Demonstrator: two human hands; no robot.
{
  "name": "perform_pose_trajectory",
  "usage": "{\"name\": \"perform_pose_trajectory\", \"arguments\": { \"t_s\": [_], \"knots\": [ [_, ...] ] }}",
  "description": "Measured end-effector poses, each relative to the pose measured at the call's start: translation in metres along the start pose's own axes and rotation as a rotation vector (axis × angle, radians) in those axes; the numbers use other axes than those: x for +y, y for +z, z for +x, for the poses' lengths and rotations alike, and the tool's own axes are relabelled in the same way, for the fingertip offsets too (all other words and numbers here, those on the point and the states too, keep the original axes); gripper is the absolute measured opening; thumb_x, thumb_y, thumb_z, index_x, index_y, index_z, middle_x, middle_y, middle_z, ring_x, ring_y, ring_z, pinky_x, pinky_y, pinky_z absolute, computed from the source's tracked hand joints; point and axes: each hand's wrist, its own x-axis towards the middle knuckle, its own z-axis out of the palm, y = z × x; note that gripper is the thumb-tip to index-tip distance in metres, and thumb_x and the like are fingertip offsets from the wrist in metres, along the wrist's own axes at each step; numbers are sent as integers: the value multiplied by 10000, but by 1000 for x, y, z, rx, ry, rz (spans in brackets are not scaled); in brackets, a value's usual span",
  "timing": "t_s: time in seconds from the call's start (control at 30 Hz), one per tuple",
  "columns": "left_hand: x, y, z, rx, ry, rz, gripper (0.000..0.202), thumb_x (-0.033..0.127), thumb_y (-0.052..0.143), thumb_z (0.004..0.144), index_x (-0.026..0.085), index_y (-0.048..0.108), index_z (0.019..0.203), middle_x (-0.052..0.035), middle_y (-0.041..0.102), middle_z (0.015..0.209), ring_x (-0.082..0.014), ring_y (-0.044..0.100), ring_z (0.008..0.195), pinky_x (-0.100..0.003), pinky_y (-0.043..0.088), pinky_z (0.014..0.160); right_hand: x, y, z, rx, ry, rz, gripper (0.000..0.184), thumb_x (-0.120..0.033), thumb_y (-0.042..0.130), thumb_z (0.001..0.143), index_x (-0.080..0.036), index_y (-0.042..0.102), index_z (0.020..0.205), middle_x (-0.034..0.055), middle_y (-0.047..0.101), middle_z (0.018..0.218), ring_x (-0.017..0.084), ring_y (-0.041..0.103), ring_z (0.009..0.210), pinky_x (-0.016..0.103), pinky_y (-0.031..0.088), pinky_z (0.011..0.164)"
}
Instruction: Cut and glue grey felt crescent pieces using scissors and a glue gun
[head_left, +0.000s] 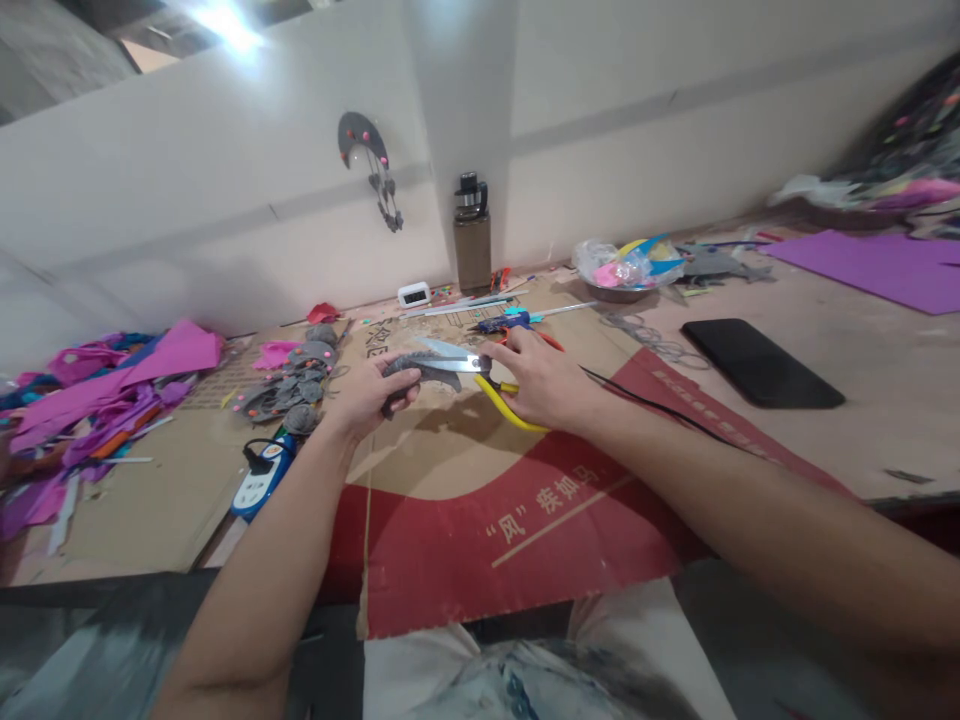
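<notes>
1. Fingers of your left hand [365,398] pinch the dark grey felt-like piece [444,379], which in the head view sits above the printed cardboard [450,560]
2. Your right hand [538,375] is wrapped around the handles of the scissors [474,365], blades parted at the piece
3. It looks light, soft and floppy; pinch it near the blades, fingertips clear of them

Lower centre of the frame, pale characters on the red-printed cardboard sheet [442,575] read “风” 疾如马; smaller lettering at its right and the white clock's [415,295] digits are illegible.
</notes>
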Motion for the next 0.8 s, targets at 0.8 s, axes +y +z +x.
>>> {"name": "perform_pose_trajectory", "arguments": {
  "t_s": [0.8],
  "knots": [
    [1, 2, -1, -21, -5, 26, 310, 344, 713, 725, 138, 604, 929, 36, 523, 532, -31, 339, 391, -167, 182, 383, 2, 1, 0, -31, -71, -25, 418, -347, 506, 880, -192, 531, 1268, 121, 544, 1028, 217, 494, 870, 314, 397, 740]
  ]
}}
